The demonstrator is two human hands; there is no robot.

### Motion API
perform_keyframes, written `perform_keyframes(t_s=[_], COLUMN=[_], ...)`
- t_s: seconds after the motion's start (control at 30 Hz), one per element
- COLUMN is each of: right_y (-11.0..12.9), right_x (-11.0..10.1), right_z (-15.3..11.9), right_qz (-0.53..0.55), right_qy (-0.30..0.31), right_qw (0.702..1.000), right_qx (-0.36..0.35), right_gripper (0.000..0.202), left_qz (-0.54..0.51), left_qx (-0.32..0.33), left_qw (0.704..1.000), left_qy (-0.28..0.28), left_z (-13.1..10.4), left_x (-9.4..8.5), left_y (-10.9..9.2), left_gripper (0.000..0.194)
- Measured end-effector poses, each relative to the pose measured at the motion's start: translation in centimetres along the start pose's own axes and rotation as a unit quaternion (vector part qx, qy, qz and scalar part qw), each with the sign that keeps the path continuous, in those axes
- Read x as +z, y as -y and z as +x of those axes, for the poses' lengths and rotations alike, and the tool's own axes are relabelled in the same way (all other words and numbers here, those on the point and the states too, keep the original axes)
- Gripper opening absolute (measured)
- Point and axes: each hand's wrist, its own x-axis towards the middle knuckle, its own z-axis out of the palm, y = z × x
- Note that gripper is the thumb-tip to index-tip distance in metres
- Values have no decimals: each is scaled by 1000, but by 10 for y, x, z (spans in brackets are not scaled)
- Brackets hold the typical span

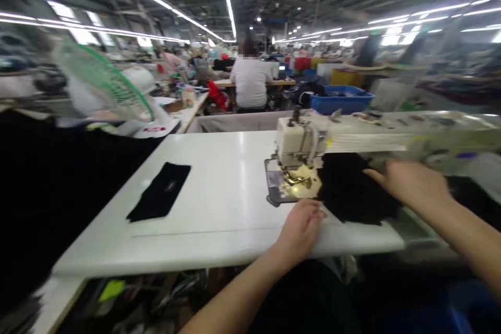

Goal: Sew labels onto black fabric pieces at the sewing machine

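Note:
Just in front of the sewing machine's (297,143) metal plate, my left hand (303,227) is over the white table, its fingers curled together; whether anything is between them is too small to tell. My right hand (410,180) lies at the right edge of a dark cloth stack (352,188), thumb stretched over it and the other fingers blurred. That stack rests right of the plate, under the machine arm. A separate black cloth piece (162,193) lies flat on the left part of the table.
The white table (219,167) has a large black cloth heap (58,188) along its left side. Behind the machine stands a blue basket (340,99). A person in a white shirt (251,81) sits further ahead. A green-rimmed fan (109,78) is at left.

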Motion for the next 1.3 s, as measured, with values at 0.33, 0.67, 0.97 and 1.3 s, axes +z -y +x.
perform_keyframes(t_s=[0.33, 0.67, 0.97, 1.3], right_y=[-31, 69, 180, 95], right_x=[77, 13, -12, 12], right_z=[-42, -56, -73, -108], right_qz=[9, 205, 540, 583], right_qy=[25, 132, 403, 145], right_qw=[950, 948, 737, 788], right_qx=[-312, -203, -59, 138], right_gripper=[76, 37, 10, 30], left_qz=[-27, -271, -206, 503], left_qx=[-96, -92, -99, 30], left_qw=[993, 951, 961, 852], left_qy=[63, -116, -156, -144], left_z=[4, -15, -39, -59], left_x=[11, -8, -33, -207], left_y=[17, -4, -45, 7], left_gripper=[51, 52, 63, 69])
